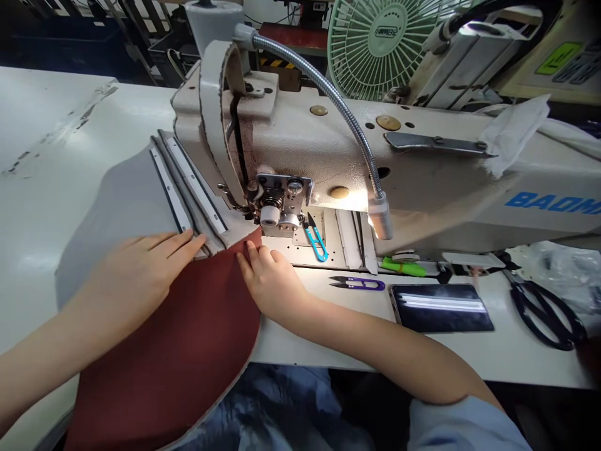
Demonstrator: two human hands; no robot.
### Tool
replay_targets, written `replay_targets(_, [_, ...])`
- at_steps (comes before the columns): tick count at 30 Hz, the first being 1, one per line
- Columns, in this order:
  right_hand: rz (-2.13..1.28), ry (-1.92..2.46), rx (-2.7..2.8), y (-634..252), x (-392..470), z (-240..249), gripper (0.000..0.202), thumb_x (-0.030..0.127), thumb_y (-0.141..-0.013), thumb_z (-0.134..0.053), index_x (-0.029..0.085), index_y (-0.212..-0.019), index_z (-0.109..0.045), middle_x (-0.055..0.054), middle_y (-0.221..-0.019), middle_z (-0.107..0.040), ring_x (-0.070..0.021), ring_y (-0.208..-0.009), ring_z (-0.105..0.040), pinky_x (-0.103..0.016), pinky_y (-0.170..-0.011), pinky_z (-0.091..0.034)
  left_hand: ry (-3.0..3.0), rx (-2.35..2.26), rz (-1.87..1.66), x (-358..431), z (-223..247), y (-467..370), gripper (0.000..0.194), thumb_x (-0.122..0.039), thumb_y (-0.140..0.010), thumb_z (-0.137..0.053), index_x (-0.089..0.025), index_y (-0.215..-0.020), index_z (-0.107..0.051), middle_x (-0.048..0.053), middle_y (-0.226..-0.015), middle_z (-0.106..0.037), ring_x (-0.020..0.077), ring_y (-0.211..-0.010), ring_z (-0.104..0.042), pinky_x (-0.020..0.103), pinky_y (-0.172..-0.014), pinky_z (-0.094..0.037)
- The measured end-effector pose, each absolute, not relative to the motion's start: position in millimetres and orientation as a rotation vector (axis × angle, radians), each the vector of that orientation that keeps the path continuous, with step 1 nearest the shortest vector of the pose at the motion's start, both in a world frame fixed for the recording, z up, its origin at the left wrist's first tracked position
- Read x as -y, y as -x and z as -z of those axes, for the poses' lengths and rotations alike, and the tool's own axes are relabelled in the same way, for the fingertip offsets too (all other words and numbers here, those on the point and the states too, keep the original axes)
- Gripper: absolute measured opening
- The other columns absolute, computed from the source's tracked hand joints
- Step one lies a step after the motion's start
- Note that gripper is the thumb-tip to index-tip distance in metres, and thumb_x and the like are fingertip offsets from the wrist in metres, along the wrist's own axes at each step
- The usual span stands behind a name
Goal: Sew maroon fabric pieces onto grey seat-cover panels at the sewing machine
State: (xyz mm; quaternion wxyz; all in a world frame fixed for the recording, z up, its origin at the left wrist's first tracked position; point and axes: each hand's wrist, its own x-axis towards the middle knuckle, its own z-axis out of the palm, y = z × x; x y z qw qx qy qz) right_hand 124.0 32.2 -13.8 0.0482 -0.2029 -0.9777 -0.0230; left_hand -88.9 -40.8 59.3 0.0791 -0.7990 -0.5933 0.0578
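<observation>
A dark red leather-like piece (188, 351) with a grey backing lies at the front of the sewing machine (282, 213), its corner beside the presser area. Grey backing material with white strips (188, 181) stretches away behind the seam. My left hand (141, 269) lies flat across the seam, fingers stretched out over the grey side and the strip ends. Close to the needle area, my right hand (272, 282) has its fingers bent, with thumb and fingertips at the red piece's upper edge. The needle itself is hidden.
Blue thread snips (317, 241) rest on the machine bed; purple snips (359, 284), a phone (441, 307) and black-handled scissors (547, 310) lie to the right. A lamp on a flexible neck (380, 216) hangs over the bed. Behind stands a green fan (387, 31).
</observation>
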Motion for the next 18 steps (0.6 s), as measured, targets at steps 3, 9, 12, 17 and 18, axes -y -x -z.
replay_targets(3, [0.138, 0.589, 2.988, -124.1, -27.4, 11.9, 0.046, 0.012, -0.095, -0.041, -0.006, -0.136, -0.05, -0.035, -0.138, -0.051, -0.0302, -0.097, -0.059, -0.041, -0.069, -0.046, 2.524, 1.778, -0.279, 27.7, -65.0, 86.8, 0.046, -0.005, -0.083, -0.036, -0.02, -0.113, -0.068, 0.009, -0.095, -0.071, 0.0267, -0.084, -0.067, 0.04, -0.075, -0.049])
replay_targets(9, [0.273, 0.519, 2.939, -125.2, -18.0, 9.8, 0.045, 0.014, -0.095, -0.042, -0.006, -0.133, -0.053, -0.033, -0.13, -0.058, -0.0304, -0.095, -0.06, -0.043, -0.072, -0.046, 2.686, 1.972, -0.365, -11.0, -61.1, 68.2, 0.058, -0.032, -0.085, -0.048, -0.029, -0.143, -0.048, 0.006, -0.115, -0.067, 0.024, -0.08, -0.067, 0.032, -0.062, -0.046])
replay_targets(12, [0.247, 0.562, 2.941, -119.2, -17.4, 9.7, 0.037, 0.011, -0.092, -0.046, -0.003, -0.121, -0.063, -0.029, -0.119, -0.066, -0.03, -0.091, -0.06, -0.042, -0.07, -0.046, 2.667, 2.079, -0.427, -21.2, -60.5, 60.7, 0.045, -0.03, -0.085, -0.046, -0.031, -0.127, -0.061, 0.004, -0.116, -0.068, 0.0246, -0.086, -0.068, 0.032, -0.068, -0.047])
replay_targets(17, [0.194, 0.569, 3.002, -104.5, -25.6, 11.9, 0.027, 0.009, -0.091, -0.047, 0.002, -0.104, -0.07, -0.025, -0.104, -0.072, -0.0329, -0.094, -0.062, -0.044, -0.073, -0.048, 2.632, 2.251, -0.333, -27.8, -54.3, 48.7, 0.04, -0.034, -0.087, -0.045, -0.027, -0.121, -0.065, 0.004, -0.123, -0.067, 0.0271, -0.101, -0.067, 0.036, -0.084, -0.048])
replay_targets(18, [0.19, 0.579, 3.011, -103.7, -26.5, 11.8, 0.028, 0.009, -0.092, -0.047, 0.001, -0.105, -0.07, -0.025, -0.105, -0.071, -0.0336, -0.097, -0.062, -0.045, -0.075, -0.048, 2.621, 2.261, -0.32, -28.3, -52.9, 47.7, 0.041, -0.035, -0.087, -0.045, -0.026, -0.122, -0.065, 0.005, -0.123, -0.068, 0.0276, -0.101, -0.067, 0.036, -0.084, -0.048])
